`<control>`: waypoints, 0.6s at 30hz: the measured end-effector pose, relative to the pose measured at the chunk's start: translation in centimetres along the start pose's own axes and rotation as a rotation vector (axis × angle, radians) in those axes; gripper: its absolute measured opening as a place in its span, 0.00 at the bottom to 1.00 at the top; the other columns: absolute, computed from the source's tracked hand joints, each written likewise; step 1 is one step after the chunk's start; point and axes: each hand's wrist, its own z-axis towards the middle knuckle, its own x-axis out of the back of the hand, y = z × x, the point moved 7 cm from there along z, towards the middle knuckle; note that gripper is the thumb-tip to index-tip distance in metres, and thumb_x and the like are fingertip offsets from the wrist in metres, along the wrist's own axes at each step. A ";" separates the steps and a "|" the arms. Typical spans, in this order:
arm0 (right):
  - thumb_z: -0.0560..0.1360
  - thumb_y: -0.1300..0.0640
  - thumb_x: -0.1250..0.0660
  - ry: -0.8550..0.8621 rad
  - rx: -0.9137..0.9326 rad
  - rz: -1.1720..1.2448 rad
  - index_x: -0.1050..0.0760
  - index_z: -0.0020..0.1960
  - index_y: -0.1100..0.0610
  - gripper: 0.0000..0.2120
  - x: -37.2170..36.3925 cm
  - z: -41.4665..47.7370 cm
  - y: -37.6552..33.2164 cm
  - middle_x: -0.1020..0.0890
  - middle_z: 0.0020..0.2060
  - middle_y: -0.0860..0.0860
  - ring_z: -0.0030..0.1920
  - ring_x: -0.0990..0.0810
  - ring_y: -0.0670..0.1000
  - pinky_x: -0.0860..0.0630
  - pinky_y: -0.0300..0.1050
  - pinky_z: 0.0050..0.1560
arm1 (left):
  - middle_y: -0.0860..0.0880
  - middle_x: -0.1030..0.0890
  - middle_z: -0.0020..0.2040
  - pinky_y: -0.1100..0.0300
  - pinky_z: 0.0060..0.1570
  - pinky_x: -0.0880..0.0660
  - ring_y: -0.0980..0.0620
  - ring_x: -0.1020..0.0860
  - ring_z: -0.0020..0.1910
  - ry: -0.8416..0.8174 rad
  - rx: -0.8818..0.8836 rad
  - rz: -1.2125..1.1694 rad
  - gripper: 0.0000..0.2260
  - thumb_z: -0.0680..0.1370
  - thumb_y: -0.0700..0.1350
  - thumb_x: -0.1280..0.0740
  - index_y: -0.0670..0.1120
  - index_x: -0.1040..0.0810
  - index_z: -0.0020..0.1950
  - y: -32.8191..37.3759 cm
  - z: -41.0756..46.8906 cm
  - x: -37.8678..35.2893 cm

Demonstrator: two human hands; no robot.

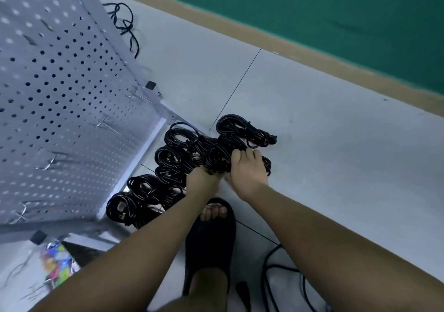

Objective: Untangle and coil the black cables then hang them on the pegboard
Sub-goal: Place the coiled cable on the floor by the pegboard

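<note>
Coils of the black cables lie in one heap on the grey floor, and both hands are on this heap. The right hand lies on top of a coil with its fingers bent over the strands, so it grips that coil from above. The left hand touches the right hand at the thumb side. Its fingers go down between the coils and are hidden, so I cannot tell if they hold a strand or are only pushed in.

Just beyond the right fingertips lies one more coil. The other coils go from the left hand to its left and nearer side, up to the foot of the pegboard. The pegboard stands to the left of both hands, and its hooks carry nothing. Far beyond the hands, behind the board's edge, is a tangled cable.

Below the grip is a foot in a dark slipper, and right of the slipper runs a loose cable. A colourful packet lies under the board; its content is too blurred to tell.
</note>
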 end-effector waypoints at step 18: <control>0.79 0.41 0.32 0.044 -0.029 0.012 0.31 0.66 0.59 0.25 -2.4 -1.1 -0.5 0.23 0.54 0.57 0.57 0.26 0.61 0.33 0.61 0.68 | 0.41 0.13 0.40 0.54 0.27 0.25 0.33 0.16 0.32 -0.156 0.024 -0.247 0.07 0.85 0.45 0.37 0.47 0.21 0.58 -1.5 -4.0 -1.3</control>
